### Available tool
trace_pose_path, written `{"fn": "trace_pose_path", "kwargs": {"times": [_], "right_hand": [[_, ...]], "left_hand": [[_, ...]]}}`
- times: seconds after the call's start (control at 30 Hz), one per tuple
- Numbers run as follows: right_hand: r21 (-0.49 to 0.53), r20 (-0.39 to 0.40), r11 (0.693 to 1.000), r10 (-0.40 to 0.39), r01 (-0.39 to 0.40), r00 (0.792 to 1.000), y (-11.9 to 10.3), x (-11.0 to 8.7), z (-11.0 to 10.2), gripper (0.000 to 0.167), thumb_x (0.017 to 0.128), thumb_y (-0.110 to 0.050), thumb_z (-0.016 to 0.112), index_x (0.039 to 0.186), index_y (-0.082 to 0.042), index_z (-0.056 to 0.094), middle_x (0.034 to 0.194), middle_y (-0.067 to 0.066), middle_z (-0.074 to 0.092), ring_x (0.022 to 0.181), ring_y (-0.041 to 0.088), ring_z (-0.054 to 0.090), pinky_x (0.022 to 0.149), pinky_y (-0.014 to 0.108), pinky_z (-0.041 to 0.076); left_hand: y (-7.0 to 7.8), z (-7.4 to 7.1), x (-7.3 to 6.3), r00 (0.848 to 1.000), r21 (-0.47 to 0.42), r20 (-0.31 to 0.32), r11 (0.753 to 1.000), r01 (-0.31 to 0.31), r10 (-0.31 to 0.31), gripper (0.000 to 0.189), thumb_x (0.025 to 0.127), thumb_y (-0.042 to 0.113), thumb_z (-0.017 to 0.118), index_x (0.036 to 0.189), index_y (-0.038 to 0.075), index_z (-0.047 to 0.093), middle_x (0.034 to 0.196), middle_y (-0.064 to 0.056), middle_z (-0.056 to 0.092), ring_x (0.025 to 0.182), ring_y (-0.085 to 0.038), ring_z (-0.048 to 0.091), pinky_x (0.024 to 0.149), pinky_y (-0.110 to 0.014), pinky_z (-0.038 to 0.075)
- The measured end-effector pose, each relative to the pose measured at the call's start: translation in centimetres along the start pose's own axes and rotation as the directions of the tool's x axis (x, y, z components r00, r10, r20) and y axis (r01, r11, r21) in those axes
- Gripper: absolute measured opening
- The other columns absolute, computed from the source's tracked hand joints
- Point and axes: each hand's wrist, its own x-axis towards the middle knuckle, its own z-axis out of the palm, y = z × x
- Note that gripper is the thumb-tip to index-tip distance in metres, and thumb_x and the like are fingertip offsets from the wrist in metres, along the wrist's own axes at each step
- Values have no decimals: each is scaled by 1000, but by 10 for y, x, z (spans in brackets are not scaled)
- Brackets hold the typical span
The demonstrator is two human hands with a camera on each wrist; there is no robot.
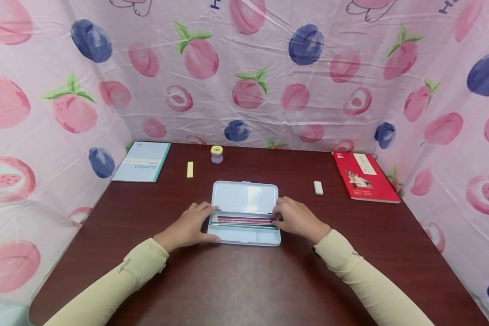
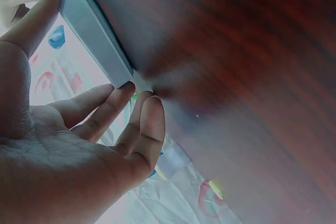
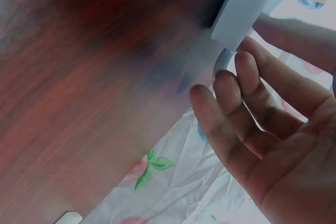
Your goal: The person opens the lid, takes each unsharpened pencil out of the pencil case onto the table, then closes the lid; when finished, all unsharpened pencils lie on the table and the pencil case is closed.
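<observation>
A light-blue pencil case point(image 1: 236, 235) lies on the table with its lid point(image 1: 232, 194) raised at the back. Several pencils point(image 1: 244, 220), dark red and green, lie lengthwise in its tray. My left hand point(image 1: 187, 228) spans the left end of the case, thumb at the front corner and fingers by the hinge. In the left wrist view, fingertips meet the corner of the case point(image 2: 92, 30). My right hand point(image 1: 299, 218) holds the right end, its thumb over the pencil ends. The right wrist view has its curled fingers around the corner of the case point(image 3: 241, 11).
On the dark red table point(image 1: 244, 280), a yellow strip point(image 1: 190, 169) and a small yellow-topped jar point(image 1: 217, 155) stand behind the case. A notebook point(image 1: 140, 163) lies back left. A white eraser point(image 1: 318, 188) and a red book point(image 1: 364, 176) are on the right. Fruit-print cloth point(image 1: 261, 127) encloses the table.
</observation>
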Motion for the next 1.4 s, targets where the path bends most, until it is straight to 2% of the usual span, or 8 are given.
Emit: {"fn": "trace_pose_path", "kwargs": {"times": [0.13,0.27,0.5,0.73,1.07,1.23,1.4], "right_hand": [[-36,2,999,-34,34,999,-1,0,0,15,84,-15,91,97,-11,85,89,0,68,84,12,57,74,27,57],[-109,-30,990,-92,88,995,-4,-1,2,12,84,-15,92,94,-12,86,83,-1,65,79,11,53,69,25,53],[-247,-147,953,-214,174,966,-7,-4,10,5,85,-13,88,84,-11,84,75,-1,60,72,12,50,62,26,50],[-324,-181,927,-256,188,950,-8,-5,16,7,86,-13,86,82,-9,82,76,1,61,72,15,54,62,30,54],[-337,-233,922,-276,189,932,-3,-8,19,9,86,-15,87,85,-9,80,83,3,64,78,16,57,66,30,59],[-335,-229,927,-252,167,940,0,-10,14,9,88,-16,87,94,-11,82,92,4,69,83,16,61,71,29,62],[-289,-215,945,-218,152,952,4,-13,9,18,86,-15,89,102,-10,82,97,4,75,85,17,67,78,33,64]], "left_hand": [[1,0,0,1000,4,-1,1000,-3,3,96,80,52,92,156,9,52,146,-10,60,127,-30,51,111,-52,48],[1,0,0,1000,3,1,1000,-6,6,95,80,52,92,156,10,52,144,-10,60,126,-29,51,111,-52,48],[2,-1,0,1000,-4,2,1000,1,-1,95,80,51,92,156,9,52,142,-10,61,126,-30,51,112,-54,48],[4,-1,-1,1000,3,-2,1000,-2,2,95,80,50,93,156,8,52,141,-10,61,126,-31,52,112,-54,48],[4,0,-1,1000,0,0,1000,-1,1,96,80,50,93,156,8,52,141,-11,61,125,-31,52,110,-53,49],[3,0,-1,1000,-4,-3,1000,1,-1,97,80,50,93,156,8,51,142,-11,61,127,-32,52,112,-55,48],[4,1,-1,1000,-3,-8,1000,-1,1,96,80,50,93,156,8,52,142,-10,61,126,-30,52,111,-52,48]]}}
